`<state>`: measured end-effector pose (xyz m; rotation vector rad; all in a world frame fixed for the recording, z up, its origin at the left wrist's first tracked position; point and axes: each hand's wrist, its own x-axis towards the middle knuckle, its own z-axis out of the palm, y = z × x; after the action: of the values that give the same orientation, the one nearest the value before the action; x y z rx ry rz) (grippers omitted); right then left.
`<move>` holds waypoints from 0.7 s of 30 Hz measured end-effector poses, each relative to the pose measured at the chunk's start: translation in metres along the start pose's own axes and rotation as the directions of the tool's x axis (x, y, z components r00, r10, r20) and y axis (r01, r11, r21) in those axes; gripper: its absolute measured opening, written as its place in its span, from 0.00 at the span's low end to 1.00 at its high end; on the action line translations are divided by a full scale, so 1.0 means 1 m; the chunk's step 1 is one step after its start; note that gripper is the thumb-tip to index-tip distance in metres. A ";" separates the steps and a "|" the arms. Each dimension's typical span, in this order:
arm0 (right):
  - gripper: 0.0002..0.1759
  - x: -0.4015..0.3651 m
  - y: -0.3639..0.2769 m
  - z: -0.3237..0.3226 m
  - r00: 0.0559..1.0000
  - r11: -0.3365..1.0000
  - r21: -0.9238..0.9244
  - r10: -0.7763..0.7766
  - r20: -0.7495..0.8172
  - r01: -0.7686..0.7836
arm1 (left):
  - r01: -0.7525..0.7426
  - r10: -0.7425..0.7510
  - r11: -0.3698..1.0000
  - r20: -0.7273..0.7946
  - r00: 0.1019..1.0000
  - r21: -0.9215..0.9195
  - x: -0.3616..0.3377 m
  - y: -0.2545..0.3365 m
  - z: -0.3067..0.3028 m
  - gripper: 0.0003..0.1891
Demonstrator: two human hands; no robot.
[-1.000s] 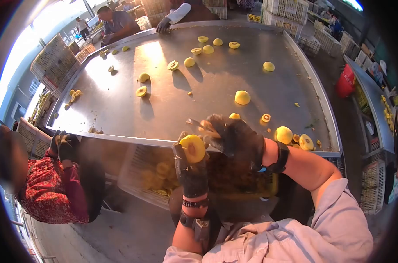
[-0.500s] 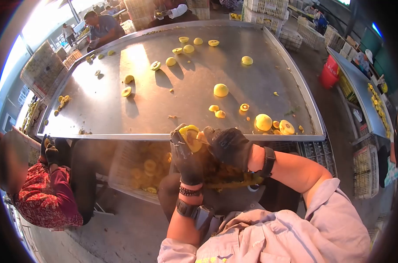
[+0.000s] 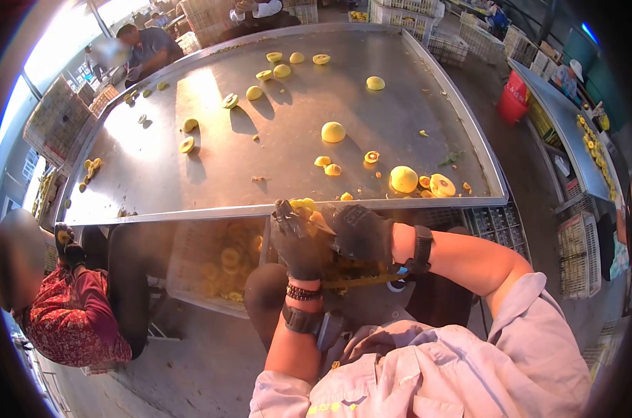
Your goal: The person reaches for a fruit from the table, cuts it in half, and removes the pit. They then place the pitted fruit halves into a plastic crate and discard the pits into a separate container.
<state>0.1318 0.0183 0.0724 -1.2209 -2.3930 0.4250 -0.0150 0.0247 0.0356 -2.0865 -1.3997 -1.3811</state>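
Note:
Both my hands wear black gloves and meet just below the near edge of the steel table (image 3: 190, 212). My left hand (image 3: 296, 244) is closed around a yellow peeled fruit (image 3: 303, 206), of which only the top shows above the fingers. My right hand (image 3: 361, 233) presses against the fruit from the right, closed on a small knife whose blade barely shows between the hands. A black band sits on my right wrist, and a beaded bracelet and watch on my left.
Cut yellow fruit halves (image 3: 333, 132) lie scattered over the table, with a cluster (image 3: 420, 182) near its right corner. A crate of fruit (image 3: 225, 265) stands under the table edge. A person in red (image 3: 72, 313) sits at the left. Other workers stand at the far side. A red bucket (image 3: 513, 97) is on the right.
My hands have dropped from above the table edge to just below it and closed together. The fruit's face, open to view a second ago, is now mostly covered by my fingers.

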 end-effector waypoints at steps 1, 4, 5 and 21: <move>0.18 0.000 0.005 0.003 1.000 1.000 0.001 0.015 0.003 -0.015 | -0.013 0.012 0.999 -0.025 1.000 -0.043 -0.005 -0.001 0.006 0.30; 0.17 -0.002 0.024 0.028 0.997 0.987 0.143 0.074 0.006 -0.074 | 0.018 -0.021 0.997 -0.037 0.999 -0.070 -0.014 0.005 0.010 0.28; 0.17 -0.003 0.031 0.037 0.996 0.981 0.174 0.084 0.005 -0.084 | 0.041 -0.043 0.997 -0.030 0.999 -0.062 -0.015 0.008 0.011 0.26; 0.21 -0.011 0.017 -0.002 0.989 0.991 -0.060 0.127 0.074 -0.122 | 0.306 -0.291 0.852 0.101 0.951 -0.424 -0.011 0.007 0.026 0.19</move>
<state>0.1508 0.0193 0.0642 -1.4086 -2.4163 0.4549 0.0041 0.0319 0.0152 -2.2237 -1.6016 -1.9510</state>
